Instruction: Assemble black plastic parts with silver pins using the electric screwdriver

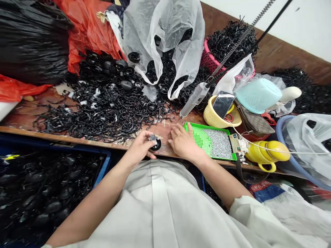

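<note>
My left hand is closed around a round black plastic part at the table's front edge. A small grey piece shows on top of that part, by the fingertips. Just to the right, my right hand lies on the wooden table with its fingers spread, and nothing shows in it. Its thumb is by the corner of a green tray that holds many small silvery metal pieces. An electric screwdriver hangs beyond the hands, its tip near the tabletop.
Loose black plastic pieces cover the table's left and middle. Plastic bags stand behind. A yellow basket with a phone, a yellow cup and a blue tub are at right. A blue crate of black parts sits lower left.
</note>
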A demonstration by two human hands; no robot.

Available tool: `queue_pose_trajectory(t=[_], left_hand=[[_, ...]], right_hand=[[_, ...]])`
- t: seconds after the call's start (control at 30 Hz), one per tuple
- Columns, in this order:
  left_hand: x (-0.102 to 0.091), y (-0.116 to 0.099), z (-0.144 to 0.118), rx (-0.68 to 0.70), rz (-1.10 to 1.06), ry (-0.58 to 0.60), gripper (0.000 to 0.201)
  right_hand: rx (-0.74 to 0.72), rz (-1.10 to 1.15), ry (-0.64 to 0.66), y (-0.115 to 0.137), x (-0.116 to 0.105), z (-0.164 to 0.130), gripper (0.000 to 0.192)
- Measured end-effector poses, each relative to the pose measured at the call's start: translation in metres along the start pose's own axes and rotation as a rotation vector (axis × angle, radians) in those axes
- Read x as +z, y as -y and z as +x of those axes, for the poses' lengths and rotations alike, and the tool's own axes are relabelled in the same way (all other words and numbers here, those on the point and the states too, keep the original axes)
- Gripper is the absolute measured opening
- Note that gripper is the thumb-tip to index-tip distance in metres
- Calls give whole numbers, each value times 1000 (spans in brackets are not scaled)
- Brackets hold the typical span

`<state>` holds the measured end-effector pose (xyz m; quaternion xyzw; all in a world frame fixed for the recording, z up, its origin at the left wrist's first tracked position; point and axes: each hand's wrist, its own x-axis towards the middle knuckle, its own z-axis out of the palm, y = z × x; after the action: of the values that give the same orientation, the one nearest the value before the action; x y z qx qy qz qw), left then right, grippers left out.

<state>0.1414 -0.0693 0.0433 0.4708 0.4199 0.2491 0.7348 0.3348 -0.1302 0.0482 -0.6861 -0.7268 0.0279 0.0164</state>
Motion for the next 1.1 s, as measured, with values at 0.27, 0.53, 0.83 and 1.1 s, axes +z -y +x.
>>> queue_pose_trajectory(t=[0.27,0.53,0.83,1.1], left_hand=[[-19,-19,1,173,-66,-280,33],[-20,6,-45,0,-137,-151,38],[-17,8,-35,67,-101,-183,35],[-35,20,-47,84,-146,-105,33]], right_hand=[[113,329,9,14,-4,11,27],[-4,375,39,41,14,29,16],[6,1171,-30,76,-1,7,22],[-144,1168,196,82,2,-3,40]])
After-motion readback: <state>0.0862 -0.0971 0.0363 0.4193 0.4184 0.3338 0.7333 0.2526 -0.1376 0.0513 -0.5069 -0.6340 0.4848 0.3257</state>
